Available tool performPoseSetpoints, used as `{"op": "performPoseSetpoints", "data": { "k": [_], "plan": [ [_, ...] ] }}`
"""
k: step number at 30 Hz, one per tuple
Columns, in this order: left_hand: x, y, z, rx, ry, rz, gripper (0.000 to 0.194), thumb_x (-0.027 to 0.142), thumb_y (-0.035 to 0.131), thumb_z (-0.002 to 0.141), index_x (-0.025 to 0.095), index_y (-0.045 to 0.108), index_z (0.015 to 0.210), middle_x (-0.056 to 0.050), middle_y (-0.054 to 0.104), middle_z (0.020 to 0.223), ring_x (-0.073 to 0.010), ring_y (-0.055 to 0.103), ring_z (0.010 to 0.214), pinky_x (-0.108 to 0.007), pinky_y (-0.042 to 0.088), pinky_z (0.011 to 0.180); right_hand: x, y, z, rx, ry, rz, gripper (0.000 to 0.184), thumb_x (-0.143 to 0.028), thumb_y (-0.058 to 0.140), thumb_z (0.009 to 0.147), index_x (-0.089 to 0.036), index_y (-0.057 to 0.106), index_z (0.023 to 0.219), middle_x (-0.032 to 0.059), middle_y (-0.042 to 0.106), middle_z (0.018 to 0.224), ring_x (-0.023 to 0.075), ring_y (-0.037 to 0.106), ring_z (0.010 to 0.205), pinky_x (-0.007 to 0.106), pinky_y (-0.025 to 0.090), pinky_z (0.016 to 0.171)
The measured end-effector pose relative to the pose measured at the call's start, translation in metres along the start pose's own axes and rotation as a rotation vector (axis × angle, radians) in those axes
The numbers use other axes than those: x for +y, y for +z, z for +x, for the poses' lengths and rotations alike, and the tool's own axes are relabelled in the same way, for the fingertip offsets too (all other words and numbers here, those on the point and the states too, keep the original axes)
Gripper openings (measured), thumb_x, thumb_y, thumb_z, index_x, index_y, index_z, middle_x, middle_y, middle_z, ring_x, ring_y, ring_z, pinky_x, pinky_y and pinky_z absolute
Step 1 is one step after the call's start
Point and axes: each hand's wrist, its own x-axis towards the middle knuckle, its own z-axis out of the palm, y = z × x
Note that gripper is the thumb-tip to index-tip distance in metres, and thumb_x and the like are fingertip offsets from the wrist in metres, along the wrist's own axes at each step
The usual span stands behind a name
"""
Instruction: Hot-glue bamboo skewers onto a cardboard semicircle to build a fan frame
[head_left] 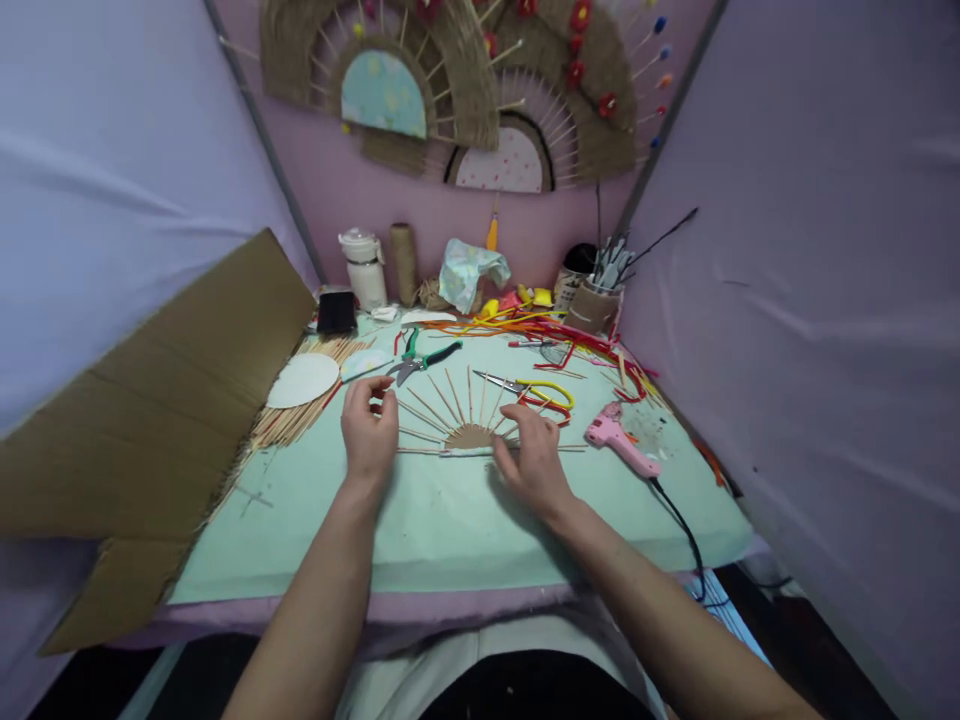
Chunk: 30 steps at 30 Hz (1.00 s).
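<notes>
Stick fan [470, 437] lies on the table [450, 540], right hand [536, 455] spread over one side, gripping nothing, left hand [370, 430] curled (can't tell if it's pinching anything), back can's [565, 289] markings too tiny to read.

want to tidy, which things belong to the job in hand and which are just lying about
Job in hand:
- fanned sticks, cardboard half-disc, between left hand and right hand
- likely glue gun, scissors

Seemingly lying about:
- white bottle
- black flat item

No lettering, brand or number is showing legibly. On the can [564, 290] standing behind and left of the brown holder [590, 308], small dark marks are appearing, too blurred to read.
</notes>
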Motion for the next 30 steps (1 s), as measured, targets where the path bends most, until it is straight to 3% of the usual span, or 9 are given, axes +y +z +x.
{"op": "performPoseSetpoints", "data": {
  "k": [3,6,10,14,18,21,25,30],
  "plan": [
    [-0.004,0.002,0.0,-0.082,0.046,0.064,0.015,0.022,0.053,0.083,0.019,0.065,0.092,-0.005,0.066,0.092,-0.0177,0.062,0.084,-0.028,0.049,0.068,0.022,-0.032,-0.002,-0.079,0.138,-0.191,0.036,-0.025,0.048,0.092,-0.018,0.051,0.127,0.0136,0.062,0.131,0.0261,0.053,0.125,0.04,0.035,0.103],
    [-0.007,0.005,-0.001,-0.165,0.123,0.1,0.017,0.021,0.05,0.084,0.019,0.066,0.09,-0.006,0.067,0.092,-0.0192,0.063,0.088,-0.03,0.05,0.072,0.049,-0.069,-0.005,-0.092,0.287,-0.319,0.039,-0.028,0.049,0.091,-0.014,0.053,0.128,0.0181,0.059,0.131,0.0326,0.051,0.123,0.046,0.038,0.099],
    [-0.006,0.006,0.0,-0.181,0.154,0.134,0.017,0.021,0.049,0.085,0.019,0.066,0.089,-0.006,0.068,0.091,-0.0202,0.063,0.088,-0.031,0.05,0.074,0.078,-0.104,-0.016,-0.153,0.475,-0.454,0.043,-0.035,0.051,0.093,-0.012,0.054,0.129,0.0219,0.058,0.13,0.039,0.051,0.12,0.049,0.042,0.091],
    [-0.007,0.006,0.002,-0.179,0.132,0.207,0.019,0.021,0.047,0.085,0.019,0.065,0.092,-0.007,0.069,0.094,-0.0212,0.065,0.091,-0.033,0.051,0.078,0.091,-0.111,-0.027,-0.276,0.555,-0.519,0.044,-0.042,0.055,0.094,-0.012,0.058,0.125,0.0224,0.06,0.127,0.0383,0.054,0.117,0.045,0.044,0.087],
    [-0.012,0.003,0.011,-0.25,0.126,0.276,0.023,0.02,0.045,0.086,0.016,0.066,0.095,-0.011,0.071,0.098,-0.0229,0.066,0.091,-0.037,0.053,0.083,0.098,-0.106,-0.027,-0.362,0.541,-0.541,0.037,-0.04,0.058,0.094,-0.011,0.063,0.118,0.0192,0.064,0.118,0.0322,0.058,0.111,0.037,0.043,0.087],
    [-0.013,0.001,0.027,-0.406,0.15,0.341,0.022,0.019,0.05,0.084,0.016,0.069,0.095,-0.011,0.073,0.096,-0.0235,0.067,0.087,-0.038,0.053,0.082,0.103,-0.102,-0.023,-0.393,0.528,-0.557,0.035,-0.037,0.058,0.094,-0.009,0.065,0.114,0.0206,0.064,0.116,0.0319,0.059,0.109,0.036,0.042,0.089],
    [-0.007,0.009,0.052,-0.715,0.273,0.39,0.016,0.017,0.06,0.078,0.019,0.074,0.086,-0.008,0.073,0.093,-0.0233,0.067,0.088,-0.035,0.052,0.082,0.109,-0.103,-0.016,-0.427,0.51,-0.561,0.033,-0.036,0.053,0.096,-0.007,0.067,0.105,0.0226,0.066,0.109,0.0318,0.061,0.103,0.036,0.042,0.088],
    [-0.006,0.03,0.062,-1.036,0.44,0.367,0.019,0.013,0.062,0.077,0.02,0.077,0.085,-0.006,0.072,0.094,-0.0209,0.065,0.09,-0.031,0.05,0.084,0.112,-0.124,-0.014,-0.449,0.516,-0.553,0.034,-0.037,0.047,0.096,-0.01,0.067,0.091,0.0199,0.07,0.095,0.0286,0.064,0.087,0.034,0.044,0.075]
  ]
}}
